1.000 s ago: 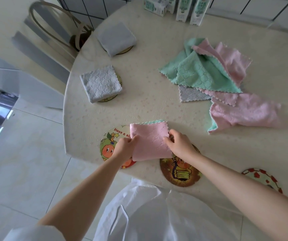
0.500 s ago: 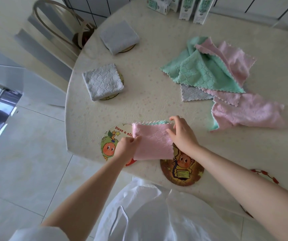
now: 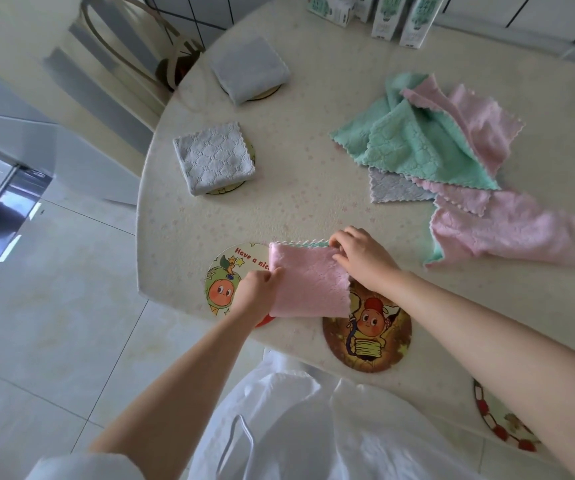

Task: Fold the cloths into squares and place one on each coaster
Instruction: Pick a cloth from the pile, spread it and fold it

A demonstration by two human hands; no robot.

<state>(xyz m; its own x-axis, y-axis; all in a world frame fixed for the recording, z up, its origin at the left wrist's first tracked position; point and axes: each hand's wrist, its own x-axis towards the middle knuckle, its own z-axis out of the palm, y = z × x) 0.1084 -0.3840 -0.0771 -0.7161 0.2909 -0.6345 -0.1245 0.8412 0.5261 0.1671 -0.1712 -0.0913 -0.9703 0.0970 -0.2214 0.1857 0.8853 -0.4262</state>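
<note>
On the pale speckled counter point(image 3: 314, 202) lies a loose heap of green, pink and grey cloths point(image 3: 452, 168). Nearer, the folded pink square cloth point(image 3: 308, 282) sits between two round cartoon coasters point(image 3: 369, 337), overlapping both. The left hand point(image 3: 256, 294) pinches its left edge and the right hand point(image 3: 364, 259) grips its top right corner.

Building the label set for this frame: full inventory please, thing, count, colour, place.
folded grey cloths: 2, grey, each on a coaster, table's far left
folded pink cloth: 1, pink with green underside, near edge, held across two coasters
unfolded cloth pile: several, green, pink, grey, table's right
cartoon coaster: 1, cream with orange character, near edge, partly covered
brown coaster: 1, brown, near edge
red-rimmed coaster: 1, partly hidden by arm
cartons: several, white-green, far edge
table: 1, cream
chair: 1, left
left hand: grips cloth's left edge
right hand: pinches top right corner
</note>
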